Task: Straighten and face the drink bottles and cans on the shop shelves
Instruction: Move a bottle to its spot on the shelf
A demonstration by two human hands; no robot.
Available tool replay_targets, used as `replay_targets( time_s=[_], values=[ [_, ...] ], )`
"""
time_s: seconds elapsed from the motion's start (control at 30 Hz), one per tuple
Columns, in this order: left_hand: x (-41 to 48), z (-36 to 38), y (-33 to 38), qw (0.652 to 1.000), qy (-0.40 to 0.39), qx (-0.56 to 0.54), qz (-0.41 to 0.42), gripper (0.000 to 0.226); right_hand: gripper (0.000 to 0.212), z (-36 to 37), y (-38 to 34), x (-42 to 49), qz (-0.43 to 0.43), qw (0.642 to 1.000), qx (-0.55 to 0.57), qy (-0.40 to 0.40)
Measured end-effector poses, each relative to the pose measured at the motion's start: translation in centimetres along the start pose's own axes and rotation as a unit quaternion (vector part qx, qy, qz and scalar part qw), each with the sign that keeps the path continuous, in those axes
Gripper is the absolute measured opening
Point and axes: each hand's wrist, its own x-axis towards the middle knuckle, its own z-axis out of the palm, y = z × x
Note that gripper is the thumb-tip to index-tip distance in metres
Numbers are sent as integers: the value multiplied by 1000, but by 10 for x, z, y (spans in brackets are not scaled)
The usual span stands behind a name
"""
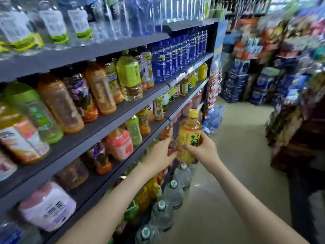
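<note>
While it hangs upright just off the dark shelf edge (156,126) with its label turned outward, the yellow-capped tea bottle (189,132) looks taken out for re-facing. The right hand (202,150) wraps its lower half, thumb across the label, carrying the weight. To its left, the left hand (159,154) rests fairly straight fingers against its base, probably steadying. Water jugs (182,175) stand directly below it.

Near shelf bottles (26,120) smeared, labels unreadable. Goods (299,67) across the aisle blurred past naming. Yellow bottle (190,132): label partly covered by right hand (202,148) (text not legible). Forearms (246,199) cut by bottom edge
</note>
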Motion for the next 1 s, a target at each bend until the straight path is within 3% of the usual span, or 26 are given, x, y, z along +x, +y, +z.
replay_targets(
  time_s=[0.17, 0.4, 0.6, 0.77, 1.0],
  values=[
    [149, 53, 37, 1000, 15, 15, -15, 46, 45, -80, 37, 136, -6, 1000, 11, 7],
    [337, 96, 103, 998, 50, 21, -28, 40, 48, -175, 58, 325, -39, 999, 9, -20],
    [493, 138, 132, 998, 15, -50, -19, 45, 50, -218, 94, 473, -63, 997, -2, -54],
    [620, 176, 150, 995, -26, -94, -21, 63, 46, -263, 126, 591, -49, 996, -42, -63],
    [771, 227, 188, 994, 4, -102, -42, 57, 46, -331, 160, 737, -25, 997, -46, -55]
  ],
)
